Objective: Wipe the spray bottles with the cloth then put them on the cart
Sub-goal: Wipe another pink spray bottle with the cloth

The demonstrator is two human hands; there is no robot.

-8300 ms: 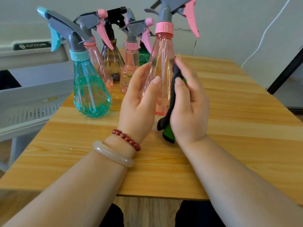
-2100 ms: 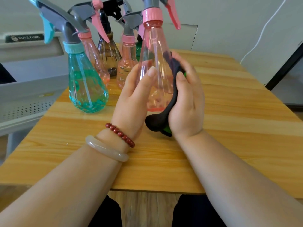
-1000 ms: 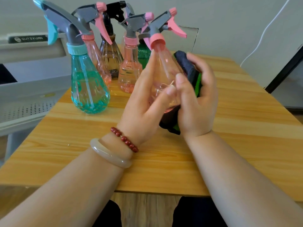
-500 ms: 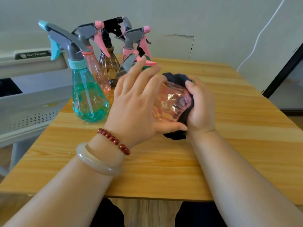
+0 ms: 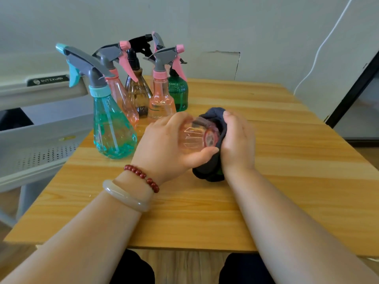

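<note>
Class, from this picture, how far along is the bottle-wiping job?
Done: nothing visible yet; no bottle shows on the cart. In hand: the left hand holds a pink bottle tipped sideways while the right hand presses the cloth to its base. Left: five bottles on the table to wipe and move.

The held pink bottle (image 5: 193, 138) has its neck and spray head hidden behind the left hand (image 5: 164, 148). The right hand (image 5: 239, 144) covers much of the dark cloth (image 5: 211, 171). The picture's left edge cuts off the cart (image 5: 41, 130). Near the table's (image 5: 287, 160) far edge, a standing pink bottle (image 5: 162, 99) half hides the green bottle (image 5: 180, 93)
</note>
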